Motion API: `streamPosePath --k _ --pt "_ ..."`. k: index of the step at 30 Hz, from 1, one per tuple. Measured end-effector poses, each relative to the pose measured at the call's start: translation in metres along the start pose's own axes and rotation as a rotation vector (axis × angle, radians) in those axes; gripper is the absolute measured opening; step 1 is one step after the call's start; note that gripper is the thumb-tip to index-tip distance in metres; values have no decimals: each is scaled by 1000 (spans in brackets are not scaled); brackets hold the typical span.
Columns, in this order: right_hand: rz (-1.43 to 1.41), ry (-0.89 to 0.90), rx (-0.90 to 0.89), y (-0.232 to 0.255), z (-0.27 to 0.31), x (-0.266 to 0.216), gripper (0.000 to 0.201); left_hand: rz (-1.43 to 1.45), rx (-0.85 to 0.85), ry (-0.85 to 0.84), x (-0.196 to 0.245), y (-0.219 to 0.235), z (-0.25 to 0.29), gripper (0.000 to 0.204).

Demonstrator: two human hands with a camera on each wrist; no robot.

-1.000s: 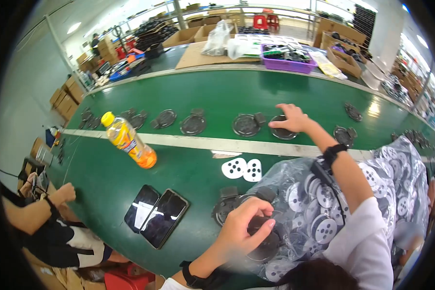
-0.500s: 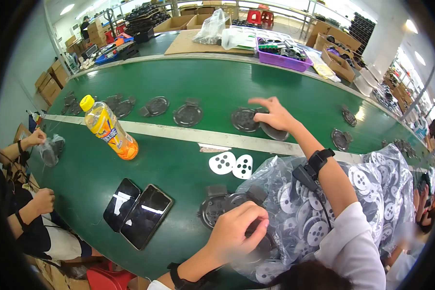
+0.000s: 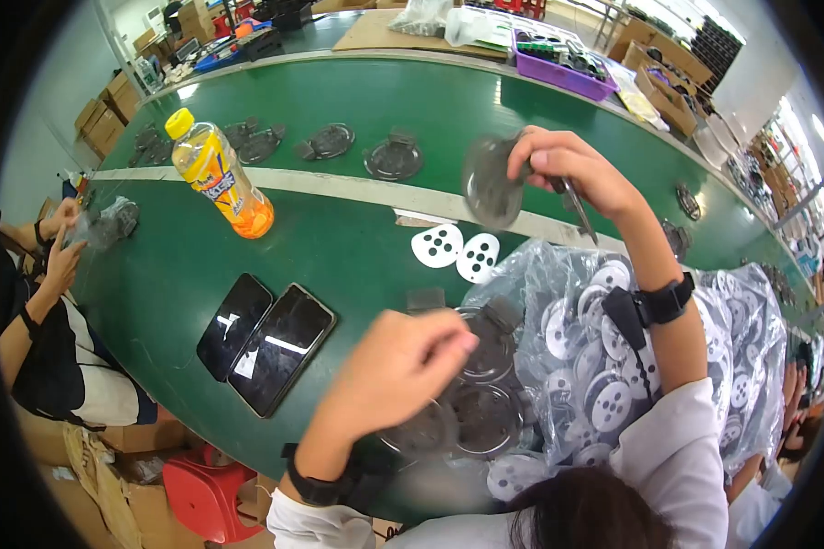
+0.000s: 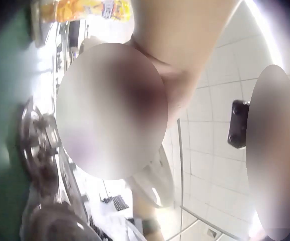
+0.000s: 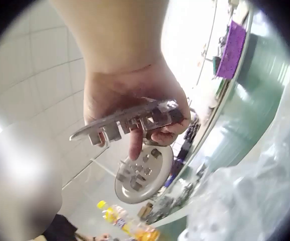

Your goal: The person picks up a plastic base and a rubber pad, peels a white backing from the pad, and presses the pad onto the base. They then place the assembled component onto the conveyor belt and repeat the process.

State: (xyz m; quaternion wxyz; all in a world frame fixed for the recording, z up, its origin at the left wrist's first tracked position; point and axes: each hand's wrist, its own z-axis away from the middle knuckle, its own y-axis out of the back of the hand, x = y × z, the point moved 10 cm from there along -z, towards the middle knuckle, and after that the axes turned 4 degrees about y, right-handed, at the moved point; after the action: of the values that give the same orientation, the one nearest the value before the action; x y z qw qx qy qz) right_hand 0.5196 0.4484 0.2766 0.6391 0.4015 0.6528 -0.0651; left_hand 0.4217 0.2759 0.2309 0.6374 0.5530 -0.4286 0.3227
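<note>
Raised over the pale strip of the table, my right hand (image 3: 572,165) grips two round, dark, see-through plastic discs. One disc (image 3: 492,188) faces the head view, with fingers at its edge; the other (image 3: 575,209) shows edge-on below the palm. In the right wrist view the edge-on disc (image 5: 127,120) has small blocks on its underside. My left hand (image 3: 398,371) hangs loosely curled with nothing visible in it. Under and beside it lie several similar discs (image 3: 485,421), partly hidden by the hand. Two white, dotted, rounded plates (image 3: 438,246) lie farther forward.
A clear plastic bag (image 3: 545,265) of white dotted discs fills the right side. Left are two phones (image 3: 282,352) and an orange drink bottle (image 3: 224,178). More dark discs (image 3: 394,157) line the far green surface. Another person's hands (image 3: 59,265) work at the left edge.
My right hand has lifted two dark discs off the far surface and drawn them back toward me. My left hand has shifted left, uncovering more discs. The head view has tilted down.
</note>
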Motion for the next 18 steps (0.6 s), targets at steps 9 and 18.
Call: streamPosePath --k 9,18 --pt "107 155 -534 -144 68 -58 46 -165 55 283 -45 55 27 20" --pt "362 113 -529 -123 120 -41 29 -753 71 -47 6 5 38 62"
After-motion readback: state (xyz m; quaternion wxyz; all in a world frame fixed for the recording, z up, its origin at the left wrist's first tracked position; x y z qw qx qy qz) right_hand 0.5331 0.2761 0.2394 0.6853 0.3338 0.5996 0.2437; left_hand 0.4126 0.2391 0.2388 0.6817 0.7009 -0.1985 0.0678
